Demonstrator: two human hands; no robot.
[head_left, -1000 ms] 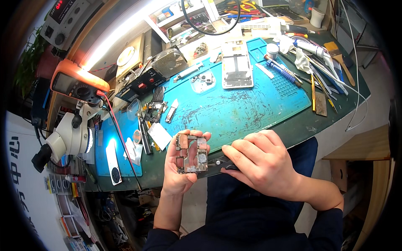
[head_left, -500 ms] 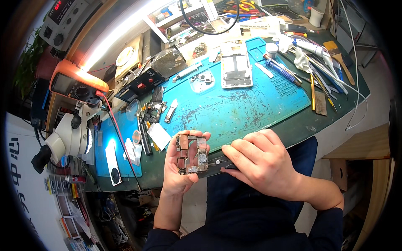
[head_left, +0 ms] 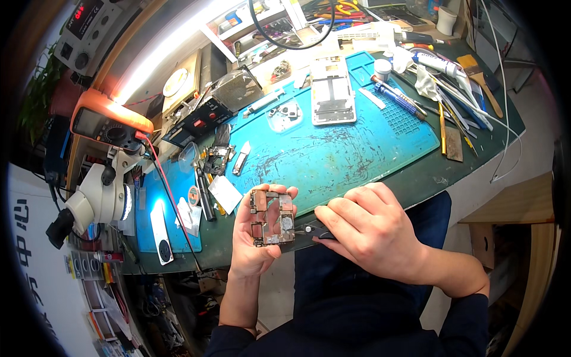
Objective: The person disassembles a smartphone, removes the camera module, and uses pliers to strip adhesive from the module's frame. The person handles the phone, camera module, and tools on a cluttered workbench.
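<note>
Held up over the near edge of the bench is a phone circuit board (head_left: 260, 201), roughly rectangular with an opening in its middle. My left hand (head_left: 257, 260) is closed on its edges, thumb at the lower side and fingertips showing above. My right hand (head_left: 375, 229) wraps around small dark-handled pliers (head_left: 308, 229). The pliers' pivot and short jaws point left and meet the board's lower right edge. Whether the jaws bite on a part there is too small to tell. My right palm hides most of the handles.
A blue work mat (head_left: 333, 160) covers the bench. On it lie a white phone frame (head_left: 333, 95), a clear parts dish (head_left: 284, 117) and screwdrivers (head_left: 398, 98). To the left stand a microscope (head_left: 98, 196) and an orange multimeter (head_left: 107, 116). Brushes and tweezers crowd the right.
The pliers have tilted slightly at the board's edge. Both hands keep almost the same place, and the whole view has shifted a little.
</note>
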